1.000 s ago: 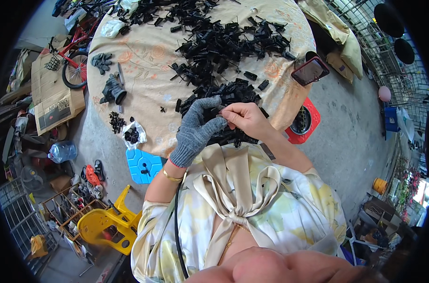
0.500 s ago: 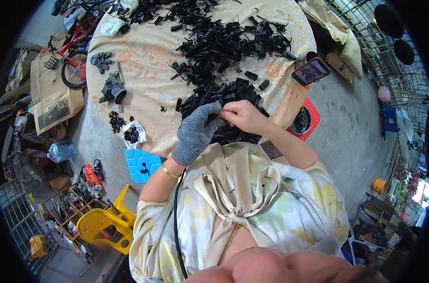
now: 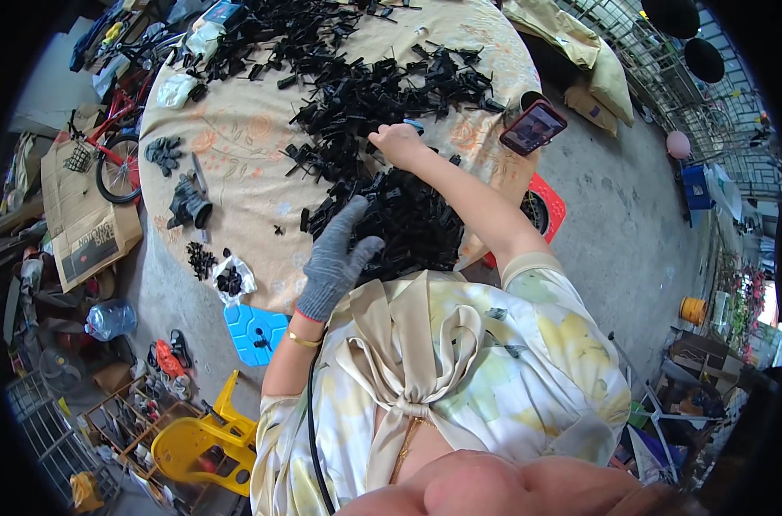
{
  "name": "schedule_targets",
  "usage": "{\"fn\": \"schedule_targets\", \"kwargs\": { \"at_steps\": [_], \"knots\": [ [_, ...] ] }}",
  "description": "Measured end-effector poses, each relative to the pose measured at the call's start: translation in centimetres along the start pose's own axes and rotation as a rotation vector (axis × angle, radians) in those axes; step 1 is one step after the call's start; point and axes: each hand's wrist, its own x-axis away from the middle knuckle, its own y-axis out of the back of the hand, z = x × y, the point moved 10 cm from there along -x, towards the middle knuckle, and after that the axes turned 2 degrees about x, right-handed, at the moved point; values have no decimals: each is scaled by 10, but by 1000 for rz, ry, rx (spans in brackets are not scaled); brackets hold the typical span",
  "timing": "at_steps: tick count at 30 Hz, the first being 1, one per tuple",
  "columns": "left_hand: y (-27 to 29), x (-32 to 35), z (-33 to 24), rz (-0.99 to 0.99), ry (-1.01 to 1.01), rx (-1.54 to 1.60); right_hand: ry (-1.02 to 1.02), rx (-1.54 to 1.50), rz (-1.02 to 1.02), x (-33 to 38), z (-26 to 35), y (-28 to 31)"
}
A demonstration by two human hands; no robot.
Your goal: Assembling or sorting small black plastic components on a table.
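My left hand [image 3: 335,265], in a grey knitted glove, lies at the left side of the near pile of small black plastic parts [image 3: 415,224]. Its fingers are stretched out with the thumb apart, and nothing shows in it. Farther off, my bare right hand [image 3: 398,144] reaches to the edge of the far pile of black parts with thin stems [image 3: 348,99]. Its fingers are curled together; whatever they hold, if anything, is hidden. A small blue thing [image 3: 414,125] shows just beyond its knuckles.
A patterned cloth covers the round table [image 3: 245,163]. Dark gloves [image 3: 190,203] and a white bag of small black pieces [image 3: 233,279] lie on the left. A phone [image 3: 533,128] stands at the right edge. Stools, blue [image 3: 255,334] and red [image 3: 546,206], flank the table.
My hands have come apart. The right has moved away from me to the far pile; the left has opened and dropped slightly nearer. The whole view has shifted a little.
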Motion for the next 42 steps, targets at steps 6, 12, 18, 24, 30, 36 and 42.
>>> {"fn": "schedule_targets", "kwargs": {
  "at_steps": [6, 12, 18, 24, 30, 36, 42],
  "knots": [
    [25, 0, 51, -226, 432, 829, 113, -226, -254, 18, 17, 83],
    [-4, -10, 21, 267, 360, 1240, 483, -609, -307, 61, 103, 178],
    [2, -11, 16, 110, 501, 1039, 421, -599, -259, 74, 107, 183],
    [13, -14, 11, -85, 412, 1015, -191, -1295, 7, 80, 62, 146],
    [23, -12, -4, -180, 261, 738, -310, -1603, 13, 80, 84, 124],
    [27, -6, -5, -205, 258, 616, -348, -1512, 39, 84, 87, 123],
    [32, -4, -15, -182, 111, 323, -367, -1538, -26, 85, 86, 127]
  ]
}}
